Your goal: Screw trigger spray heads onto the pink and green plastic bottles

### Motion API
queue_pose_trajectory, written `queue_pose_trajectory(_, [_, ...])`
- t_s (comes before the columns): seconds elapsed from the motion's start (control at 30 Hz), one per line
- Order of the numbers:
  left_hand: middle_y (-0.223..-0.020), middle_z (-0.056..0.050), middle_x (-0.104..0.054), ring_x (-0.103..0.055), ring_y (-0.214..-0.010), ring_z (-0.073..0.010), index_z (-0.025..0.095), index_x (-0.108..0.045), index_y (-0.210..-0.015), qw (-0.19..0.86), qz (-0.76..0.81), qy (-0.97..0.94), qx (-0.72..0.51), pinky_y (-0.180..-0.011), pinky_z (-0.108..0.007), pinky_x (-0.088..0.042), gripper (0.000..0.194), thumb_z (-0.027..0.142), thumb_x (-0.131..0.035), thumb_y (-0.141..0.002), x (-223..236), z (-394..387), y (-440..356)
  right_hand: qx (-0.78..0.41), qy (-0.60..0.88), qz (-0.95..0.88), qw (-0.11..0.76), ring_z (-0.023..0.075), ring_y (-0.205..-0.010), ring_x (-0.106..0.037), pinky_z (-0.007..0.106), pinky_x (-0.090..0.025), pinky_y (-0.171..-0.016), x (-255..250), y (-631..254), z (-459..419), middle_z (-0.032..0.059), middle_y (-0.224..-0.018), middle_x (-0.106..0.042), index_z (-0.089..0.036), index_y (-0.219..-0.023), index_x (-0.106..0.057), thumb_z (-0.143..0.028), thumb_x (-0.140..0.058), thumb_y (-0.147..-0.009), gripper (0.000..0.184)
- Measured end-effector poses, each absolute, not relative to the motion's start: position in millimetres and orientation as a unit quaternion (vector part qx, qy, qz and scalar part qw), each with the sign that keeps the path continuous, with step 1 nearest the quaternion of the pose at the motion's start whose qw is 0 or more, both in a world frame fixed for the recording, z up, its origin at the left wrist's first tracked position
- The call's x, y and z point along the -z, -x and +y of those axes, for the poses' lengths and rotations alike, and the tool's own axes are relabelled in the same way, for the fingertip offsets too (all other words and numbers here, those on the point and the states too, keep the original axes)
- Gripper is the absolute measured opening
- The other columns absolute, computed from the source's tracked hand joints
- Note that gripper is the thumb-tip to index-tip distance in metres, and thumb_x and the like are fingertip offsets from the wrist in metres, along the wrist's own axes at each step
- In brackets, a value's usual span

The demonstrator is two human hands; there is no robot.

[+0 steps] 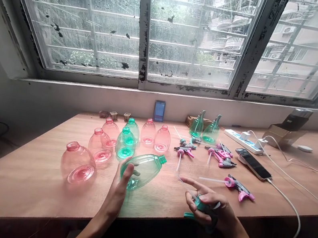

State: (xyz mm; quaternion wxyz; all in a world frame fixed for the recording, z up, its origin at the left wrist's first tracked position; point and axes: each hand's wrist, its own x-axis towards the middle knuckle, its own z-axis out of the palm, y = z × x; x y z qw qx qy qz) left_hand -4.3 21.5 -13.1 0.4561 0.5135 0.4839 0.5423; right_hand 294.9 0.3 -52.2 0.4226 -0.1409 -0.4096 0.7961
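My left hand (119, 185) is wrapped round a clear green bottle (147, 170), tilted so that its open neck points right and up. In my right hand (212, 209) is a green and dark grey spray head (204, 205), gripped near the table's front edge, with the index finger stretched out to the left. Spray head and bottle are apart. Left of my left hand stand several pink bottles (78, 164) and two green bottles (125, 146), all without heads. Beyond my right hand lies a pink and grey spray head (239, 187) with its straw pointing left.
More spray heads (220, 154) lie in the middle right. Two green bottles with heads fitted (211, 131) stand by the wall. A phone (253, 164) on a cable, a power strip (243, 141) and a cardboard box (284, 134) are at right. White cables (298, 215) hang over the front edge.
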Motion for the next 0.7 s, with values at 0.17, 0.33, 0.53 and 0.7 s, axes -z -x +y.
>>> queue_pose_trajectory(0.17, [-0.121, -0.008, -0.066, -0.061, -0.121, -0.0278, 0.026, -0.039, -0.152, 0.456, 0.491, -0.486, -0.561, -0.110, -0.045, -0.041, 0.071, 0.069, -0.044, -0.096, 12, 21, 4, -0.787, 0.141, -0.410, 0.439, 0.0045, -0.037, -0.037, 0.018, -0.029, -0.036, 54, -295, 0, 0.0045, -0.079, -0.066, -0.020, -0.139, -0.060, -0.021, -0.063, -0.077, 0.062])
queue_pose_trajectory(0.33, [-0.137, -0.008, -0.063, -0.048, -0.139, -0.0283, 0.027, -0.042, -0.151, 0.443, 0.480, -0.539, -0.532, -0.121, -0.045, -0.028, 0.065, 0.065, -0.045, -0.098, 10, 20, 5, -0.797, 0.154, -0.413, 0.413, 0.0034, -0.034, -0.035, 0.016, -0.025, -0.031, 51, -296, 0, 0.0031, -0.076, -0.066, -0.019, -0.133, -0.065, -0.024, -0.065, -0.077, 0.056])
queue_pose_trajectory(0.53, [-0.143, -0.009, -0.061, -0.033, -0.150, -0.0300, 0.025, -0.051, -0.147, 0.427, 0.451, -0.603, -0.500, -0.124, -0.048, -0.019, 0.062, 0.062, -0.047, -0.098, 7, 15, 4, -0.805, 0.211, -0.409, 0.374, 0.0036, -0.034, -0.036, 0.015, -0.022, -0.028, 40, -292, 1, 0.0072, -0.086, -0.068, -0.019, -0.135, -0.061, -0.042, -0.064, -0.091, 0.051])
queue_pose_trajectory(0.7, [-0.123, -0.010, -0.071, -0.056, -0.129, -0.0335, 0.022, -0.047, -0.149, 0.448, 0.464, -0.588, -0.487, -0.113, -0.049, -0.038, 0.072, 0.070, -0.043, -0.095, 6, 16, 4, -0.771, 0.229, -0.387, 0.451, 0.0096, -0.052, -0.052, 0.020, -0.038, -0.039, 30, -287, -4, 0.0183, -0.119, -0.069, -0.015, -0.129, -0.068, -0.069, -0.059, -0.088, 0.068])
